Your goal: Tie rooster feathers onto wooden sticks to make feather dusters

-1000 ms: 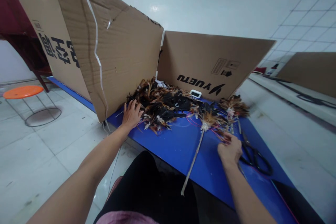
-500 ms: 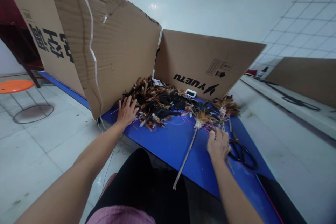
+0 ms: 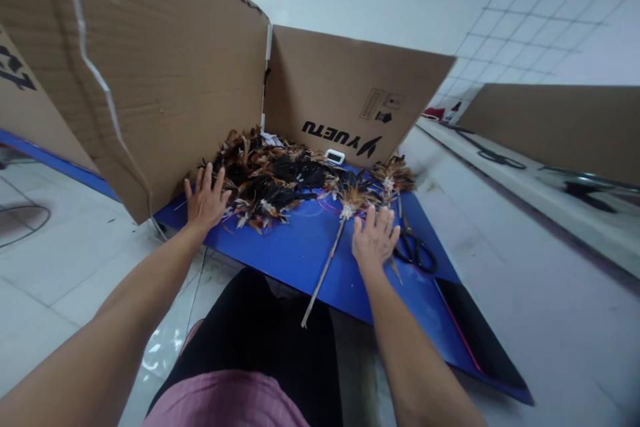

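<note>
Brown and black feathers (image 3: 270,173) lie in a heap on the blue table (image 3: 300,253), against the cardboard. At the heap's left edge my left hand (image 3: 206,199) rests with its fingers spread, holding nothing. My right hand (image 3: 374,235) lies open on the table, fingers stretched out, between a feather duster (image 3: 324,265) and black-handled scissors (image 3: 416,251). The duster's bare stick points toward me and overhangs the table edge. A second feather bundle (image 3: 395,177) lies beyond my right hand, its stick partly hidden.
Cardboard panels (image 3: 200,67) stand upright along the left and back (image 3: 345,93) of the table. A small white device with a dark display (image 3: 335,157) sits by the back panel. A black flat object (image 3: 483,333) lies at the right corner. Another pair of scissors (image 3: 500,159) rests on the ledge.
The view has swung to the right. My right hand, curled by the scissors before, has flattened with its fingers stretched out. My left hand stays spread at the feathers.
</note>
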The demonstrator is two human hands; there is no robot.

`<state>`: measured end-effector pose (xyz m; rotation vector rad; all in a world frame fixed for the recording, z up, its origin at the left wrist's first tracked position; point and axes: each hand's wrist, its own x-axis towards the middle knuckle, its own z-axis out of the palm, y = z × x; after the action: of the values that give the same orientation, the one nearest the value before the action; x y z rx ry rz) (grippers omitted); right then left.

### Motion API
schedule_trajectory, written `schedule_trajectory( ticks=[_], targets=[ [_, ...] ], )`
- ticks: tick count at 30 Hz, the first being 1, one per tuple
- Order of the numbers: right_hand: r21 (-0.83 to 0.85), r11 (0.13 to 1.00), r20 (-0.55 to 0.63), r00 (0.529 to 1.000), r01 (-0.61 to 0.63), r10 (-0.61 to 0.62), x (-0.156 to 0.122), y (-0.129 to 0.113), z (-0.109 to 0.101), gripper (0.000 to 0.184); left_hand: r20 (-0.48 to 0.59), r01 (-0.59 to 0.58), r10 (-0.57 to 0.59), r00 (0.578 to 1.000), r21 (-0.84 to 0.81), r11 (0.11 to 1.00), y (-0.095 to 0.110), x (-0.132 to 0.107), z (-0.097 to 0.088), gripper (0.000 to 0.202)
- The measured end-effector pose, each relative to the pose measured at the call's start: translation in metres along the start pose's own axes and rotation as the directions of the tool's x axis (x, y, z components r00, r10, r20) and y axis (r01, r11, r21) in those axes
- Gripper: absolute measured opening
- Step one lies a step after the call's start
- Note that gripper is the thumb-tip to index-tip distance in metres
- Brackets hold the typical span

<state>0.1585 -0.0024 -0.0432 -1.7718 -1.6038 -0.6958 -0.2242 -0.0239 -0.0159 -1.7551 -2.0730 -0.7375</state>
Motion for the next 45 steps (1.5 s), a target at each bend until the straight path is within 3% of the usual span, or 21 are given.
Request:
schedule_trajectory(
  ticks=[13,25,29,31,33,35,36,37,38,39,40,41,42,43,44,45],
  targets=[
    [-0.017,1.0,0.016,1.0,-0.014,0.015,0.0,-0.001,-0.001,0.053,0.025,0.049,-0.05,0.998,0.047,0.998,0.005,-0.001,-0.006,0.063],
    [-0.065,0.996,0.035,0.997,-0.063,0.066,-0.002,0.0,0.0,0.053,0.025,0.136,-0.137,0.99,0.045,0.99,0.0,0.004,0.009,0.067],
    [-0.066,0.996,0.061,0.996,-0.067,0.071,-0.002,0.0,0.002,0.052,-0.05,0.038,-0.039,0.998,-0.014,0.999,0.008,-0.001,-0.011,0.057],
    [-0.067,0.996,0.079,0.995,-0.054,0.059,-0.002,0.001,0.002,0.051,-0.137,0.038,-0.047,0.989,-0.071,0.997,0.01,-0.023,-0.03,0.054],
    [-0.061,0.997,0.096,0.994,-0.038,0.044,-0.001,0.001,0.001,0.05,-0.244,-0.044,0.012,0.97,-0.127,0.991,0.008,-0.065,-0.048,0.051],
    [-0.054,0.998,0.11,0.993,-0.029,0.035,-0.001,0.0,-0.001,0.049,-0.298,-0.27,0.197,0.934,-0.23,0.935,0.004,-0.121,-0.059,0.05],
    [-0.051,0.998,0.116,0.993,-0.026,0.032,0.0,0.0,-0.001,0.048,-0.251,-0.424,0.358,0.899,-0.302,0.854,0.002,-0.15,-0.06,0.051],
    [-0.048,0.999,0.121,0.992,-0.026,0.032,0.0,0.0,-0.002,0.047,-0.199,-0.576,0.546,0.814,-0.397,0.715,0.001,-0.179,-0.056,0.049],
    [-0.043,0.999,0.125,0.992,-0.027,0.032,0.0,0.0,-0.003,0.046,-0.099,-0.63,0.69,0.717,-0.518,0.579,0.0,-0.204,-0.049,0.045],
    [-0.038,0.999,0.128,0.991,-0.031,0.036,0.001,0.0,-0.003,0.046,0.02,-0.624,0.811,0.585,-0.627,0.466,-0.001,-0.224,-0.038,0.042],
    [-0.034,0.999,0.133,0.99,-0.037,0.042,0.001,0.0,-0.003,0.045,0.143,-0.598,0.897,0.419,-0.7,0.391,-0.003,-0.238,-0.023,0.043],
    [-0.03,0.999,0.141,0.989,-0.043,0.047,0.001,0.0,-0.002,0.045,0.247,-0.575,0.936,0.251,-0.739,0.35,-0.005,-0.244,-0.005,0.044],
    [-0.028,0.998,0.148,0.988,-0.049,0.053,0.001,0.0,-0.002,0.045,0.322,-0.56,0.933,0.162,-0.749,0.355,-0.009,-0.243,0.016,0.043],
    [-0.028,0.998,0.153,0.986,-0.054,0.057,0.002,0.001,-0.002,0.045,0.413,-0.549,0.897,0.157,-0.719,0.427,-0.015,-0.235,0.037,0.044],
    [-0.028,0.998,0.155,0.986,-0.058,0.062,0.002,0.001,-0.001,0.045,0.52,-0.539,0.824,0.223,-0.639,0.549,-0.023,-0.221,0.058,0.046],
    [-0.029,0.998,0.152,0.986,-0.063,0.066,0.002,0.001,-0.001,0.045,0.633,-0.51,0.691,0.348,-0.491,0.706,-0.033,-0.203,0.078,0.049]
  ],
)
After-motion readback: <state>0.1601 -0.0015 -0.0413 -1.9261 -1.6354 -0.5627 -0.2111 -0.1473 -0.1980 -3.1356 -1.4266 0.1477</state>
